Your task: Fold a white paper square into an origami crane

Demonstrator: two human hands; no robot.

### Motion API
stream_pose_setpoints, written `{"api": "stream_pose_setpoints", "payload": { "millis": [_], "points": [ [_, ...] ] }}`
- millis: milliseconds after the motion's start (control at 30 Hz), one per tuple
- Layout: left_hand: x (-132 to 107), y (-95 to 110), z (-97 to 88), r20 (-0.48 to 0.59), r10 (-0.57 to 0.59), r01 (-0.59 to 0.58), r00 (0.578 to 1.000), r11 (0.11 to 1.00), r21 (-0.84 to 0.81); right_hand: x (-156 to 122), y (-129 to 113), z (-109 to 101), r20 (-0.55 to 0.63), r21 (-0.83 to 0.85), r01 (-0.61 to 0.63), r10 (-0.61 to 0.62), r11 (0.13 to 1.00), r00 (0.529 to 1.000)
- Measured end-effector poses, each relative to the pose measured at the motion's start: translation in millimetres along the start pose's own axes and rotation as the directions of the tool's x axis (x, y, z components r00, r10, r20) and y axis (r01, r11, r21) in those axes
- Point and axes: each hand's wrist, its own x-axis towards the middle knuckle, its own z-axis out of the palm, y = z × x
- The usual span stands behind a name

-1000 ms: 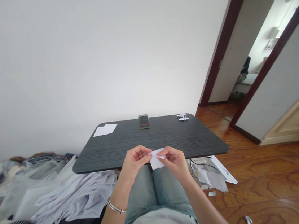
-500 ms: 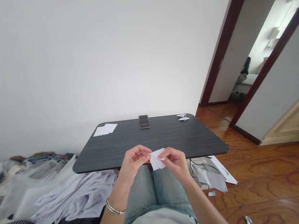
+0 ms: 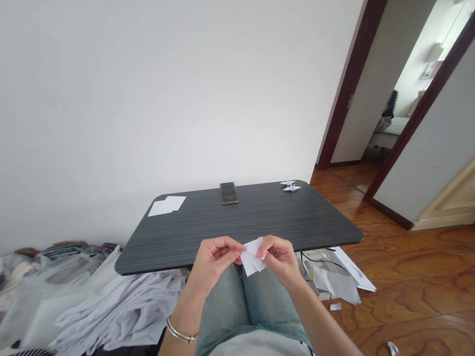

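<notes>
**Folded white paper held in a two-handed pinch**

The paper looks thin and very light, with several layers gathered into a small, pointed shape. It should weigh almost nothing and hold a crease, but it would likely crumple under a hard squeeze and could slip if gripped only by its smooth faces. The safest hold looks to be light fingertip pressure on the thicker folded edges, leaving the loose points free.

It sits between the two hands, touching both. The left hand is closed to a gentle pinch on the paper's left side, with its fingers curled. The right hand pinches the upper right part, with its thumb and fingers close together. Neither hand is clenched, and the exact finger placement is partly hidden by the paper.

The hands hold it above the jeans, just in front of the near edge of the dark bench. Farther back on the bench lie a phone, loose paper sheets, and two small paper cranes.
</notes>
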Motion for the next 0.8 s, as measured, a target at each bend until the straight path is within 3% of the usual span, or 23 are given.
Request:
{"api": "stream_pose_setpoints", "payload": {
  "millis": [333, 533, 800],
  "points": [
    [-1, 5, 3.5, -0.022, 0.002, -0.001, 1.000, 0.999, 0.043, 2, 5, -2, 0.036, 0.055, -0.014, 0.012, 0.998, 0.999],
    [1, 2, 1.6, -0.068, 0.075, -0.064, 0.995, 0.986, 0.151, 3, 7, -4, 0.009, 0.049, -0.126, 0.126, 0.991, 0.992],
    [1, 1, 2.6, -0.143, 0.190, -0.135, 0.971, 0.935, 0.329, 6, -4, 10, -0.078, 0.129, -0.168, 0.179, 0.977, 0.981]
  ]
}}
